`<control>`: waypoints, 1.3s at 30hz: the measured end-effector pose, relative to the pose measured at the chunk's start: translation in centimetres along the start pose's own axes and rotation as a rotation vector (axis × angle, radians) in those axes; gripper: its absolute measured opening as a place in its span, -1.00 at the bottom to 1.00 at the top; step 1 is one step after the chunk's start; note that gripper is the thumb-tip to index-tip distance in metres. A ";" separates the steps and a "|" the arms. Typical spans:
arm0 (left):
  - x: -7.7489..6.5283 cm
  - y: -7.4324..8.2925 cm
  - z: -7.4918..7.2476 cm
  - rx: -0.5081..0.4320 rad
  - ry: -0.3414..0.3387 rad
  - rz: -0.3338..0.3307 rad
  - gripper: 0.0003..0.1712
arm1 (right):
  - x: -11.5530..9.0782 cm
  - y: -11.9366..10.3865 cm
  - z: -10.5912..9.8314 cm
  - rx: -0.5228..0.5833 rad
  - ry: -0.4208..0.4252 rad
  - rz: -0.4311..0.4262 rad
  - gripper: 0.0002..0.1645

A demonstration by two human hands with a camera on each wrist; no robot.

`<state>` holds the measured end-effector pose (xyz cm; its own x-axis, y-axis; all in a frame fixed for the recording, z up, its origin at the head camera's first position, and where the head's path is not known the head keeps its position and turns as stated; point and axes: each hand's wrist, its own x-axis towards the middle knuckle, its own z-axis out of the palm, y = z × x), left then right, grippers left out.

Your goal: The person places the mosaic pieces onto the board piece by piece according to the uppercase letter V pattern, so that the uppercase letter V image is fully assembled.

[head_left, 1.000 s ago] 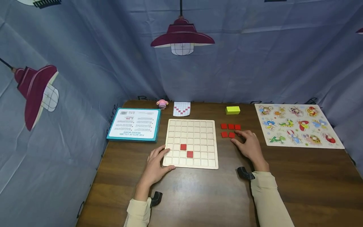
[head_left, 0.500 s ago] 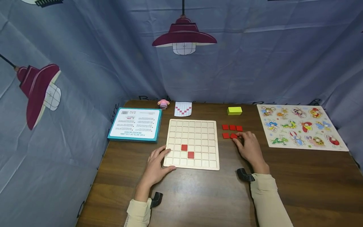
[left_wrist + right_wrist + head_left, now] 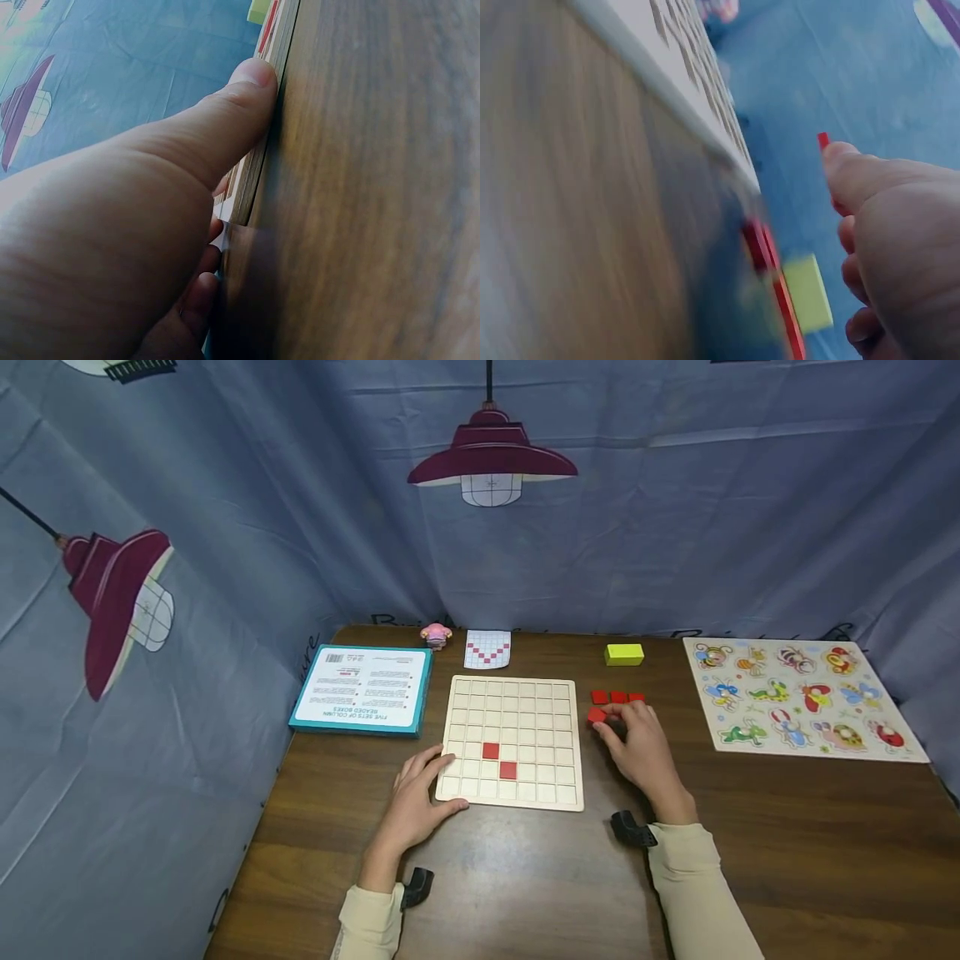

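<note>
1. Well, a blue-grey curtain (image 3: 637,552) with printed maroon lamps (image 3: 491,458) hangs behind a brown wooden table (image 3: 540,885).
2. Farthest right on the tabletop lies a bug picture board (image 3: 810,700), well apart from the work.
3. Between the person's hands lies a pale wooden grid board (image 3: 532,718), flat and roughly square, so no long axis stands out.
4. A teal-edged box (image 3: 360,691) lies just beside it, its print upside down from here.
5. The left hand (image 3: 412,814) is spread wide at the board's near left corner, thumb against the near edge, fingers along the left side.
6. The right hand (image 3: 643,747) is narrow, thumb and fingertips pinching a red tile (image 3: 823,140); it is the nearer hand to the loose pieces. From it, the board lies leftward, and that sideways gap is what I judge matters most.
7. Beyond the board are a pattern card (image 3: 487,649) showing a red V, a yellow block (image 3: 624,655) and a pink toy figure (image 3: 436,635).
8. Smallest, two set tiles (image 3: 491,750) touch corners diagonally in the board's nearer half, while a row of three loose tiles (image 3: 617,697) lies just beyond the right fingertips. How high the pinched one is, I can't tell.
</note>
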<state>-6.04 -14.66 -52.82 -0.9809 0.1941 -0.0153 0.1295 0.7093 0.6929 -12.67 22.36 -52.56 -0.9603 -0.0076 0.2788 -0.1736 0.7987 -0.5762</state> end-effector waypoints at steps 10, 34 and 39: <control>0.1 -0.3 0.3 0.016 -0.017 -0.011 -0.11 | 0.6 -6.0 3.1 0.079 -0.111 -0.174 -0.61; 0.2 -0.2 0.1 0.037 -0.013 0.002 -0.12 | 2.5 -12.7 9.0 -0.105 -0.310 -0.259 -0.64; 0.2 -0.2 0.1 0.035 -0.015 0.006 -0.12 | 2.6 -12.8 9.2 -0.154 -0.339 -0.255 -0.64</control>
<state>-6.26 -14.64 -53.04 -0.9779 0.2079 -0.0222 0.1403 0.7311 0.6677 -14.99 6.59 -51.51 -0.9129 -0.3918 0.1145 -0.4038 0.8257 -0.3939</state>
